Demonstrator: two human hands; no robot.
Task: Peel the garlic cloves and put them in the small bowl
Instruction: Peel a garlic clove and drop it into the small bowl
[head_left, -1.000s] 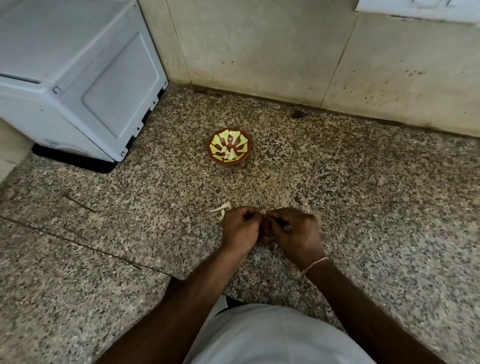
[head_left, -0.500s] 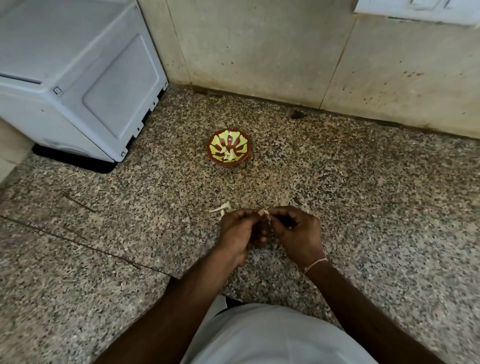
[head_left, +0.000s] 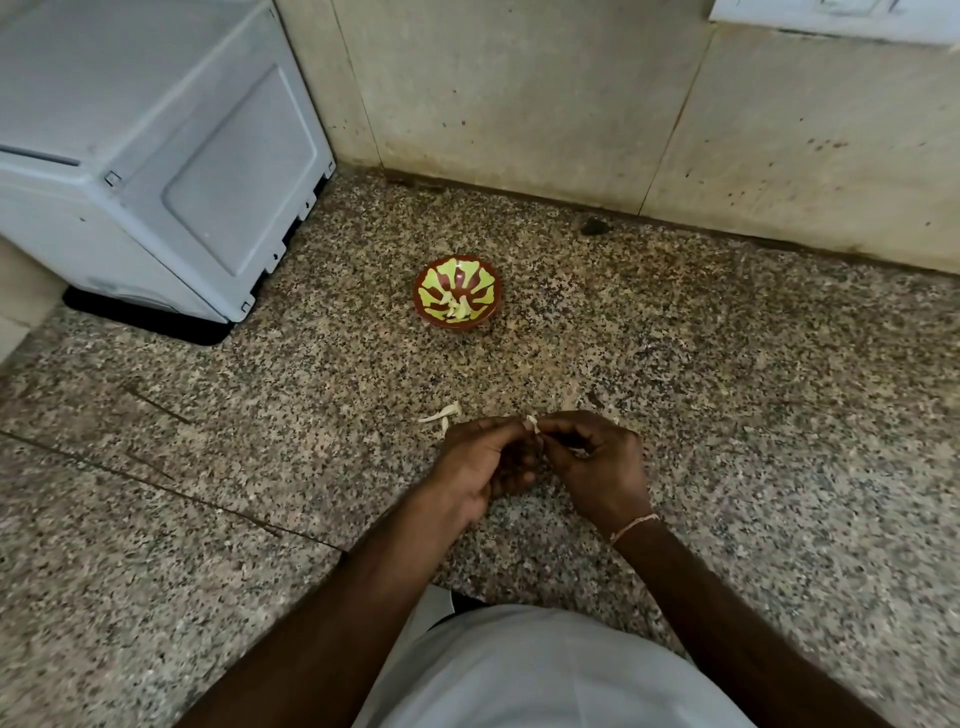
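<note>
Garlic clove (head_left: 531, 422) sits pinched between left hand (head_left: 485, 462) and right hand (head_left: 597, 462) fingertips above the counter (head_left: 779, 415), well short of the small bowl (head_left: 458, 291); a slipping nail could likely flick it away.

No text, label, brand, number or sign can be read anywhere in the head view.
</note>
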